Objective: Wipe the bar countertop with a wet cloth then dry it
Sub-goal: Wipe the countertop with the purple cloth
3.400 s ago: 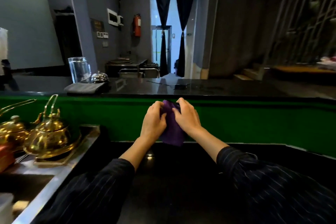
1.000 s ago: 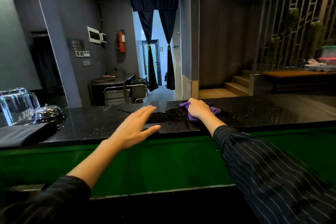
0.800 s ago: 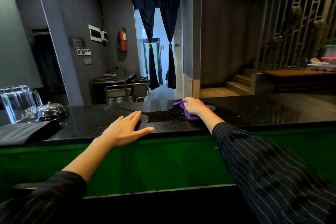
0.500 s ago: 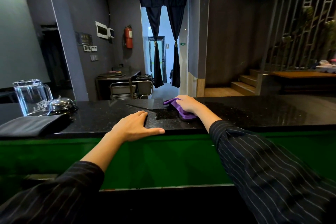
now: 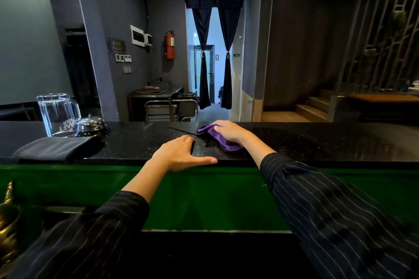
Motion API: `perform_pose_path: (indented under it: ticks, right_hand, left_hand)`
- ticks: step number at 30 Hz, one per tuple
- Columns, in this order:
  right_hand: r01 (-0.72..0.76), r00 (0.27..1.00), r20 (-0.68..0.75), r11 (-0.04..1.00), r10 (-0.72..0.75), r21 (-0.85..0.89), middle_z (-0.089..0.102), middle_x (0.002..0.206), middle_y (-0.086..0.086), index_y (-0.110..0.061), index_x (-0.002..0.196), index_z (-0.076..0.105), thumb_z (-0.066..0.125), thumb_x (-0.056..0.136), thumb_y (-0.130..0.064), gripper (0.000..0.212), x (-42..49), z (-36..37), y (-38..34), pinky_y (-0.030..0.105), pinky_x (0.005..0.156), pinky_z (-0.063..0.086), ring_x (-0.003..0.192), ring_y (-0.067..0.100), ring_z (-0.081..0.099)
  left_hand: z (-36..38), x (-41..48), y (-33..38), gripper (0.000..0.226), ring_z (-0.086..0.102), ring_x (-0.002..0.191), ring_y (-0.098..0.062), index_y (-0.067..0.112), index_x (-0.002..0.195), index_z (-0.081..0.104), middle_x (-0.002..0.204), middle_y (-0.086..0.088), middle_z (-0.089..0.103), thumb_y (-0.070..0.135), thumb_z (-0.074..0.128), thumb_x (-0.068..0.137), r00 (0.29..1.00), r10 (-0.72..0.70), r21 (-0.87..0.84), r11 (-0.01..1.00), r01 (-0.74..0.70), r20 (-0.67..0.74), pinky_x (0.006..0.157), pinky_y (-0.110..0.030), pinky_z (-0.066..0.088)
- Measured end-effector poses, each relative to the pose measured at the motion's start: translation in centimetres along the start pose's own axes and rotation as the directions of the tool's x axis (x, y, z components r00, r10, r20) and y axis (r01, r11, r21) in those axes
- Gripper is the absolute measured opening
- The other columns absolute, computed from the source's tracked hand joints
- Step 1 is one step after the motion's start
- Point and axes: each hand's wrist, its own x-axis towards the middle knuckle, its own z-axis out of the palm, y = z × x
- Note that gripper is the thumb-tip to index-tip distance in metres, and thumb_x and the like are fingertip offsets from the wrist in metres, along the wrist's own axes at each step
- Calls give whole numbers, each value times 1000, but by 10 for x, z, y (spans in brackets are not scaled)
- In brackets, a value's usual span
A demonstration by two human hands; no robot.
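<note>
Head camera: a person in dark pinstriped sleeves leans both arms over a black speckled bar countertop [image 5: 317,142] fronted by a green panel [image 5: 226,199]. The right hand [image 5: 229,131] reaches farther across, palm down and fingers curled over a single purple cloth [image 5: 221,140], pressing it flat against the stone near the middle of the counter. The cloth's edges show ahead of and beneath the hand, toward the wrist. The left hand [image 5: 181,154] lies spread and empty on the counter's near edge, fingers together pointing toward the cloth, thumb stretched out along the rim; it sits just beside the cloth without touching it. Both forearms are bare from the cuffs, the left elbow low, the right arm angled in from the right.

A darker sheen on the stone around and to the right of the cloth may be moisture, though reflections make that hard to confirm.

At the counter's left stand one clear glass pitcher [image 5: 59,115], one domed metal call bell [image 5: 91,123] just beside it, and one folded dark cloth [image 5: 56,148] in front of them. Part of one brass teapot [image 5: 8,229] shows at the lower left edge. One red fire extinguisher [image 5: 170,45] hangs on the far wall.
</note>
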Motion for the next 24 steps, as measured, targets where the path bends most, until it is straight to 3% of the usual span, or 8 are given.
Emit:
perform_pose_path:
  ticks: [7, 10, 13, 15, 18, 20, 22, 24]
  right_hand:
    - [43, 997, 74, 996, -37, -83, 52, 142, 7, -22, 138, 52, 28, 103, -26, 42, 7, 16, -17, 40, 107, 35, 128, 25, 48]
    - [44, 994, 105, 965, -17, -258, 31, 158, -2, -34, 148, 36, 23, 102, -42, 49, 7, 27, -22, 52, 117, 19, 146, 25, 27]
    - [50, 990, 144, 936, 0, -347, 14, 163, -7, -43, 150, 22, 21, 102, -44, 49, 4, 31, -22, 60, 116, 6, 151, 23, 8]
    - [71, 987, 162, 934, -15, -351, 12, 163, -8, -46, 150, 20, 22, 102, -42, 48, 2, 27, -16, 60, 115, 6, 151, 22, 6]
    - [45, 988, 156, 940, 9, -338, 15, 163, -7, -44, 150, 22, 23, 102, -37, 48, 4, 22, -8, 59, 117, 8, 151, 23, 9]
    - [-17, 993, 103, 949, 52, -316, 22, 162, 1, -35, 152, 24, 27, 101, -34, 50, 14, 21, -3, 54, 118, 16, 148, 28, 19]
    - [-97, 995, -4, 954, 100, -285, 38, 154, 12, -21, 148, 35, 32, 99, -26, 49, 24, 22, -3, 44, 110, 33, 139, 33, 36]
    - [-143, 987, -100, 960, 122, -240, 52, 139, 19, -9, 132, 52, 38, 94, -13, 40, 34, 25, -5, 38, 94, 41, 125, 36, 49]
  left_hand:
    - [-1, 1, 0, 103, 50, 121, -21, 14, 131, 46, 139, -2, 48, 89, 43, 60, 1000, 15, -11, 1000, -16, -11, 94, -39, 42]
    - [-1, -1, 1, 90, 54, 113, -20, 19, 125, 50, 128, 0, 54, 84, 48, 63, 999, 27, -49, 998, -29, -38, 90, -38, 43]
    - [-3, -1, -4, 88, 58, 94, -18, 20, 104, 58, 104, 4, 61, 92, 41, 56, 997, -8, -179, 984, -6, -78, 81, -36, 48]
    - [-6, 1, -20, 88, 58, 101, -19, 18, 112, 60, 114, -1, 62, 89, 41, 62, 997, -17, -226, 974, 1, -71, 87, -34, 47]
    - [-10, -2, -47, 86, 53, 118, -18, 19, 130, 51, 134, -1, 54, 81, 43, 71, 999, 1, -143, 990, -6, -35, 99, -33, 42]
    - [-7, 0, -56, 84, 50, 123, -18, 21, 133, 49, 138, -1, 52, 79, 38, 73, 999, 10, -96, 995, -15, -48, 103, -37, 40]
    - [-4, 4, -57, 67, 49, 123, -20, 19, 132, 50, 137, -3, 52, 65, 40, 85, 997, 10, -92, 996, -17, -71, 103, -40, 40]
    - [-2, 9, -56, 49, 50, 122, -22, 17, 130, 52, 135, -5, 54, 49, 42, 93, 996, 22, -114, 993, -32, -91, 102, -39, 40]
